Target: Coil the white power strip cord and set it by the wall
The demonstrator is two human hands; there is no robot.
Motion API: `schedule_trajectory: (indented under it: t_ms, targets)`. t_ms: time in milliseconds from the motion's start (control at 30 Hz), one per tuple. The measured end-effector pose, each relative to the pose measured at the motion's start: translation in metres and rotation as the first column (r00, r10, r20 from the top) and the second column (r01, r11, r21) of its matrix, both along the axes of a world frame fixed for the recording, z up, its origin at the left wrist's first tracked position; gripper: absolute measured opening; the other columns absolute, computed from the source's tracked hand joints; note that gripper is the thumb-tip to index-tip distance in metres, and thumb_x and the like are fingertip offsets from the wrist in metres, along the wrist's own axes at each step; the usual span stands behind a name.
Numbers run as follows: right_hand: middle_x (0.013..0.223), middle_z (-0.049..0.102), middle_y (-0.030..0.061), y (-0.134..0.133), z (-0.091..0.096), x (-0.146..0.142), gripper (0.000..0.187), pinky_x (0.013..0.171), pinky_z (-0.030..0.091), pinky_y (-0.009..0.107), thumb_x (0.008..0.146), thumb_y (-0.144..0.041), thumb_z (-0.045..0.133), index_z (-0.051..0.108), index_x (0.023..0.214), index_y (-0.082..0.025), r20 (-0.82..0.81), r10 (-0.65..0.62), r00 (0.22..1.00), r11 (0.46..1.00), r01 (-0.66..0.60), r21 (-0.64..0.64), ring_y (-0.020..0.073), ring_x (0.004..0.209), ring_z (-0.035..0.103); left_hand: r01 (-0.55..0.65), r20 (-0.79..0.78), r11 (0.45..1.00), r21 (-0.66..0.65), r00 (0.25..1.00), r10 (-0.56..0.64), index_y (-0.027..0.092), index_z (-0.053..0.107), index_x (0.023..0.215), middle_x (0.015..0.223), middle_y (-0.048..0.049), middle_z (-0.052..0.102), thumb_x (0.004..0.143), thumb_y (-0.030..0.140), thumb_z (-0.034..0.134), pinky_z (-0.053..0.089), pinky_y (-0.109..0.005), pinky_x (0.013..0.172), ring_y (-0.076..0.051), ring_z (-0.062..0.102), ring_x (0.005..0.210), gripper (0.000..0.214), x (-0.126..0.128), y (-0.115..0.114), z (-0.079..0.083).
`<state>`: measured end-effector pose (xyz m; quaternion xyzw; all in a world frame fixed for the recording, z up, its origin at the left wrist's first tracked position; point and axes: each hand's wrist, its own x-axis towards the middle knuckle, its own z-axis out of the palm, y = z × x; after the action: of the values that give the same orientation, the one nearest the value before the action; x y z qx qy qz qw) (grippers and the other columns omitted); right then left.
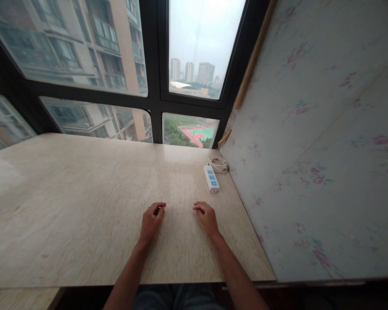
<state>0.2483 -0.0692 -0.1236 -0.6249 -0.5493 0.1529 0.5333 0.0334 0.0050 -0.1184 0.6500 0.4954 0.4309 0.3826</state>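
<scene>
My left hand (153, 218) rests over the beige marble-patterned tabletop (84, 206), its fingers curled in and the thumb close to the index fingertip. Nothing shows between them. Facing it across a short gap, my right hand (207, 216) is also loosely closed, with the fingers bent toward the left and nothing visible in them. Just beyond my right hand lies a white power strip (211, 178) with blue socket faces. Its white cord (218, 164) is coiled at the far end, beside the wall. Neither hand touches the strip.
Along the right side runs a wall (310, 150) with floral paper. Dark-framed windows (155, 69) rise behind the far edge of the tabletop. The near edge crosses in front of my legs (177, 297), and a lower ledge (22, 298) shows at bottom left.
</scene>
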Motion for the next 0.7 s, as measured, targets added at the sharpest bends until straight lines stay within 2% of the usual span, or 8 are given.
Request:
schedule_trajectory:
  t_ms: [367,700]
  targets:
    - [0.093,0.073,0.0062,0.0008,-0.0025,0.0003,0.025,0.086,0.051,0.036,0.076,-0.011,0.049,0.070,0.075,-0.023,0.000,-0.006,1.000,1.000,0.006,-0.015,0.0202,0.091,0.066,-0.012,-0.029,0.999,0.047,0.999,0.013,0.019,0.069,0.086,0.087,-0.0074,0.073,0.077,0.034,0.052,0.053,-0.033,0.071,-0.020,0.067,0.076,0.024,0.0000,0.0006,0.0042]
    - [0.094,0.072,0.0059,0.0000,-0.0032,0.0008,0.025,0.087,0.050,0.036,0.076,-0.010,0.048,0.070,0.075,-0.023,0.000,-0.008,1.000,1.000,0.008,-0.025,0.0205,0.093,0.066,-0.004,-0.037,0.998,0.055,0.999,0.006,0.020,0.068,0.086,0.088,-0.0075,0.072,0.078,0.033,0.052,0.054,-0.033,0.073,-0.020,0.067,0.078,0.023,-0.0010,0.0027,-0.0001]
